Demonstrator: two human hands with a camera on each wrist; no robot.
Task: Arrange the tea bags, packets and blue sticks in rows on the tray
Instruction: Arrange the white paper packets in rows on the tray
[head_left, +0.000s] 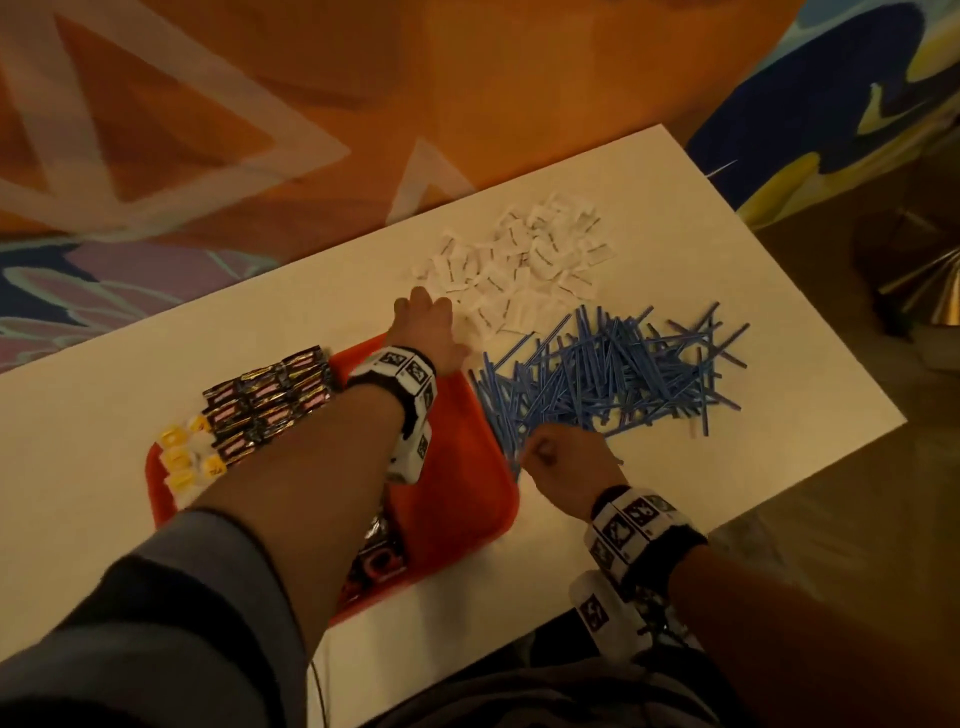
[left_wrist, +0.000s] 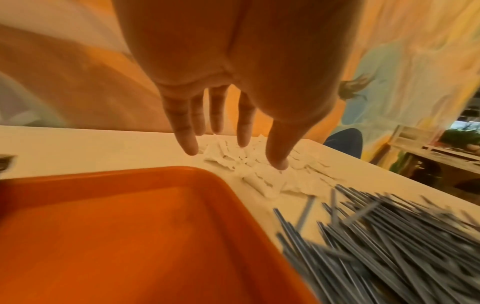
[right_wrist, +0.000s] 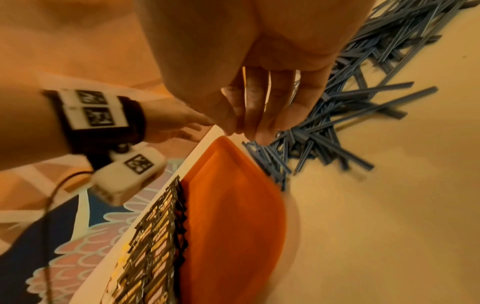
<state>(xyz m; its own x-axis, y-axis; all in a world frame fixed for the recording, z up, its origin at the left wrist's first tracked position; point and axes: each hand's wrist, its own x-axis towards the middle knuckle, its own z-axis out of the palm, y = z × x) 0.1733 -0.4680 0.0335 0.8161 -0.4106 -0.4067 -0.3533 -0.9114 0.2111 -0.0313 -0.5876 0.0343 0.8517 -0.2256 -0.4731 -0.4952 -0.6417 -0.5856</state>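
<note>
The left hand (left_wrist: 233, 67), fingers straight, reaches over the white packets (head_left: 519, 265). The right hand (head_left: 563, 460), fingers curled, pinches blue sticks (head_left: 613, 369) beside the tray (head_left: 457, 467).

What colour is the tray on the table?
The tray is orange-red; it shows best in the left wrist view.

No text, brand or number is legible in any view. The dark packets (head_left: 270, 400) carry pale label bands, and the white packets (head_left: 519, 265) short dark marks, possibly print, too blurred to read. The wristbands (head_left: 400, 369) bear black-and-white coded squares only.
</note>
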